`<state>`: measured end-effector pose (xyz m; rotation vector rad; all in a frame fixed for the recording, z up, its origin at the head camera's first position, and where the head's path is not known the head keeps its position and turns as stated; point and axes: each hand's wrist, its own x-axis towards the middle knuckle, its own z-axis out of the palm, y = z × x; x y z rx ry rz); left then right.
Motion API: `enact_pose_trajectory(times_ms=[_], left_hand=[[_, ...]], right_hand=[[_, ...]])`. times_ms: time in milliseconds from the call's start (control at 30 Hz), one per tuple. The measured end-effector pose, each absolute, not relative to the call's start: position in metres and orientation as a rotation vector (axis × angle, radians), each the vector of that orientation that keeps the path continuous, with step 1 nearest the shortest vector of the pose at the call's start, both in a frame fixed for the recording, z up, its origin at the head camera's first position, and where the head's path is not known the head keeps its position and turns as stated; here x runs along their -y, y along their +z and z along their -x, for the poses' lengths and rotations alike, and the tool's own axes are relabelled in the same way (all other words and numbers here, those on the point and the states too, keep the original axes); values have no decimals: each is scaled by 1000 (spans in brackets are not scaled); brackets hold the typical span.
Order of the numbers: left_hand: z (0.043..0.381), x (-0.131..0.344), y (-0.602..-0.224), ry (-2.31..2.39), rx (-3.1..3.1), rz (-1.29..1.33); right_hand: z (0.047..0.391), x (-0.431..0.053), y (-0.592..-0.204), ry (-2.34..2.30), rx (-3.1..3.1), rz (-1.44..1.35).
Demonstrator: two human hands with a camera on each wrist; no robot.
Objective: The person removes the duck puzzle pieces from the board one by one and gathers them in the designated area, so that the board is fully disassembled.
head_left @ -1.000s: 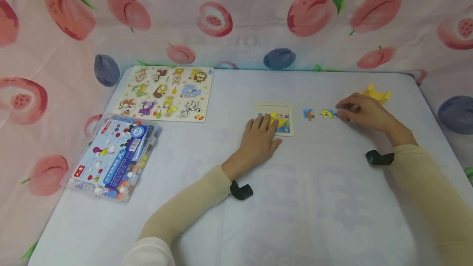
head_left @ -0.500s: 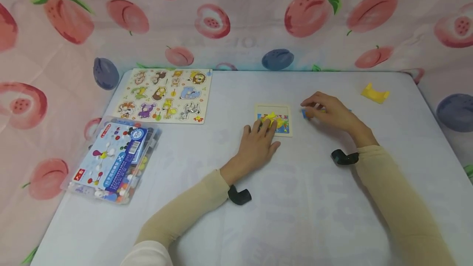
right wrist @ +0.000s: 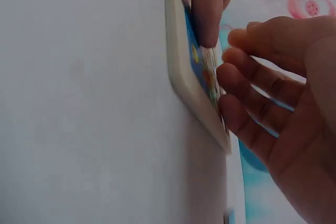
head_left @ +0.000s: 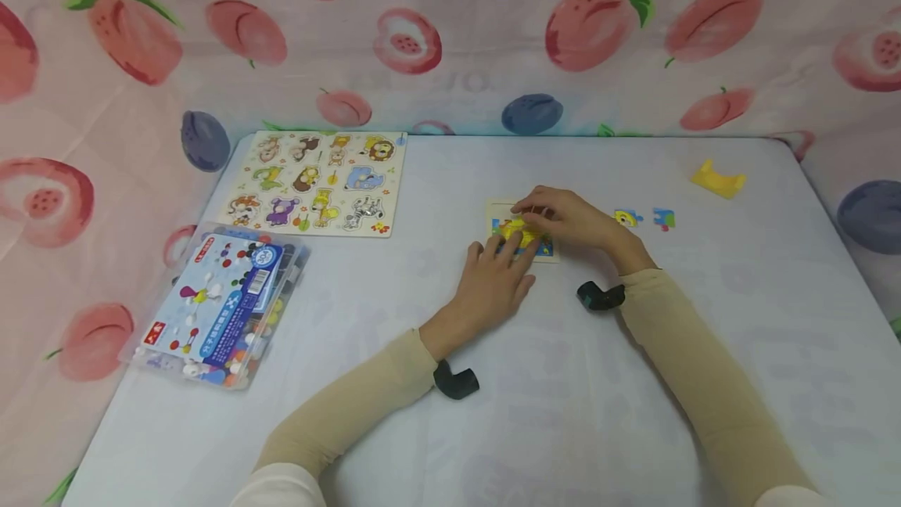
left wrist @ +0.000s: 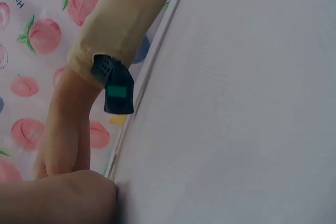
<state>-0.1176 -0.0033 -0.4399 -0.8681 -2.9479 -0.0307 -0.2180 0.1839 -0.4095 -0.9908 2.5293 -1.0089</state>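
Note:
A small framed jigsaw puzzle (head_left: pixel 500 207) lies on the table, its picture brightly coloured and the top strip of its tray bare. My left hand (head_left: pixel 489 288) rests with spread fingers on the lower part of the picture. From the right, my right hand (head_left: pixel 580 225) reaches over the upper part, fingers loosely bent. In the right wrist view its fingertips (right wrist: pixel 231 106) are right at the puzzle's edge, with nothing showing between them. Two loose puzzle pieces, one yellow and blue (head_left: pixel 626 217) and one blue and green (head_left: pixel 663 217), lie right of that hand.
A yellow plastic piece (head_left: pixel 718 179) lies at the back right. An animal peg board (head_left: pixel 394 186) sits at the back left, with a clear box (head_left: pixel 211 303) of molecular model parts before it. A peach-print cloth (head_left: pixel 464 45) hangs behind the table.
My right hand has moved left from the loose pieces to the puzzle, uncovering the blue and green piece. The left hand has stayed on the puzzle.

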Motion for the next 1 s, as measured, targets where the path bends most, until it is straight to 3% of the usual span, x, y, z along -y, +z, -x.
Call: enact_pose_trajectory(times_ms=[1000], left_hand=[[111, 5, -434, -15, 2938, 863]], right_hand=[[217, -156, -420, -1150, -2519, 808]])
